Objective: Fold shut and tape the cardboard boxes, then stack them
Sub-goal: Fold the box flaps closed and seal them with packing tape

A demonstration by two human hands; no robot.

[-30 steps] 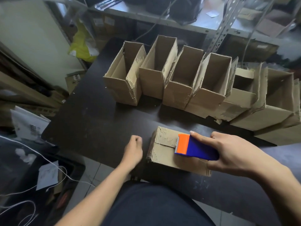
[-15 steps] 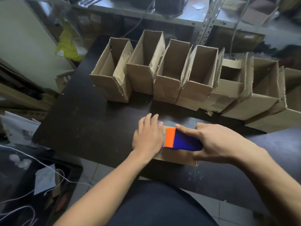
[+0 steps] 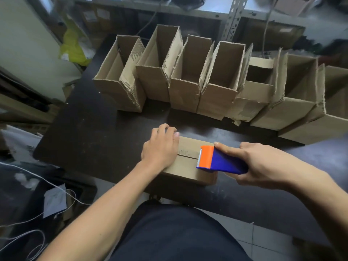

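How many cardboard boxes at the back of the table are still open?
7 in a row: far-left box, second box, third box, fourth box, low fifth box, sixth box, cut-off box. More may be hidden beyond the right edge.

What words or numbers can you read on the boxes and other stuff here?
None can be read.
Closed box under the left hand: small dark printed marks beside the seam, too blurred.
Open boxes: dark marks along the flap edges, not readable.
Yellow bag: white label, too small.
Tape dispenser in the right hand: no text visible.
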